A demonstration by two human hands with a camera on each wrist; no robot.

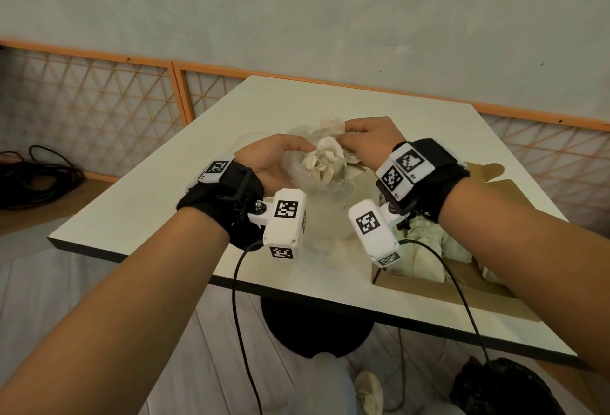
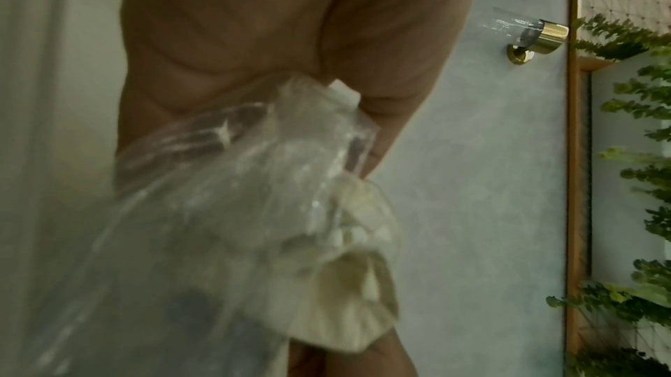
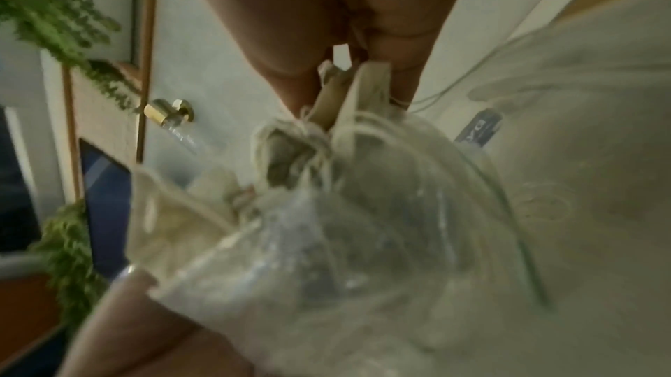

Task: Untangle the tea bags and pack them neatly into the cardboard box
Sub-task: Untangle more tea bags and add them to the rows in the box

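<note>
Above the table I hold a clear plastic bag point(image 1: 313, 203) with a tangled clump of pale tea bags point(image 1: 321, 164) at its mouth. My left hand point(image 1: 302, 148) grips the bag's rim; the left wrist view shows the plastic bag point(image 2: 217, 211) bunched in the left hand's point(image 2: 290, 38) palm. My right hand point(image 1: 346, 137) pinches tea bags at the top of the clump; in the right wrist view its fingers point(image 3: 301, 78) pinch tags and strings of the tea bags point(image 3: 290, 150). The open cardboard box point(image 1: 488, 289) lies on the table to the right, with several tea bags point(image 1: 425, 249) inside.
The white table point(image 1: 264, 101) stands on a black pedestal. Camera cables hang off both wrists past the near edge. Coiled black cables point(image 1: 33, 177) lie on the floor at left, a dark bag point(image 1: 501, 388) at lower right. An orange lattice fence runs behind.
</note>
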